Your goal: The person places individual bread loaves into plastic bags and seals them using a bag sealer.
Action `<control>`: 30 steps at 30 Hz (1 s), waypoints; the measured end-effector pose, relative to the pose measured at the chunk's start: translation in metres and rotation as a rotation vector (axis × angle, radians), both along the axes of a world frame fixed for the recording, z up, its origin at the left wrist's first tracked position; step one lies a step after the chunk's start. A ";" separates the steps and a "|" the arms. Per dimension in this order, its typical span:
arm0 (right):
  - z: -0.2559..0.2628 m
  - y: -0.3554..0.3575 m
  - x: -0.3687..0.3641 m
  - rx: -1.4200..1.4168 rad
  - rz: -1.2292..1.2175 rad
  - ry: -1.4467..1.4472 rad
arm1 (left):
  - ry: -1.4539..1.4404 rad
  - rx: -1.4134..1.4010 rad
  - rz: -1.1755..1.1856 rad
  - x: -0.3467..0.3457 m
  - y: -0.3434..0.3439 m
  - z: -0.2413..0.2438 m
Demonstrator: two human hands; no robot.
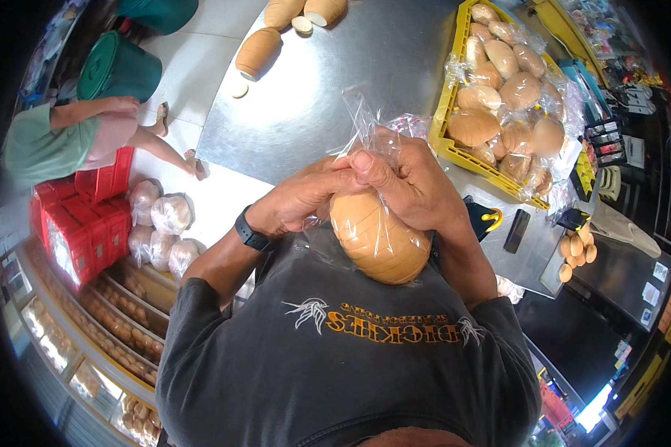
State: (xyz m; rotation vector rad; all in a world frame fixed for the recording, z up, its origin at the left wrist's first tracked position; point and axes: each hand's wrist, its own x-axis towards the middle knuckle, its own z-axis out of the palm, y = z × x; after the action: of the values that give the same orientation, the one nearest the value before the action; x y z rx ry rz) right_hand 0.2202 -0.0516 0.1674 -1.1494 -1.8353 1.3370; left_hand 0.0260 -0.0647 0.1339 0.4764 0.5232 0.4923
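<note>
A sliced bread loaf (381, 240) in a clear plastic bag hangs close to my chest. Both hands meet at the gathered neck of the plastic bag (363, 120), whose loose end sticks up above the fingers. My left hand (307, 193), with a dark watch on its wrist, pinches the neck from one side. On the other side my right hand (416, 181) grips the same neck, thumb on top. Unbagged sliced loaves (259, 51) lie at the far end of the steel table (313, 117), with cut end pieces (239, 89) beside them.
A yellow crate (444, 134) full of bagged breads stands at the right. Near it lie a phone (516, 231) and small rolls (579, 248). At the left are a seated person (61, 134), red crates (84, 223), bagged goods (170, 214), green bins (117, 67) and bread shelves (126, 302).
</note>
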 end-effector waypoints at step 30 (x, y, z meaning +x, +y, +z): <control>-0.019 -0.001 0.019 -0.053 -0.039 -0.204 | 0.547 0.602 0.358 0.015 0.006 -0.023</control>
State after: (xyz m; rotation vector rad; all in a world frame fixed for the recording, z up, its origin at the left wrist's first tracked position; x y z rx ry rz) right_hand 0.2391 -0.0527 0.1479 -1.3872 -1.9173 1.2940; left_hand 0.0412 -0.0589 0.1113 1.1206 1.0011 0.8780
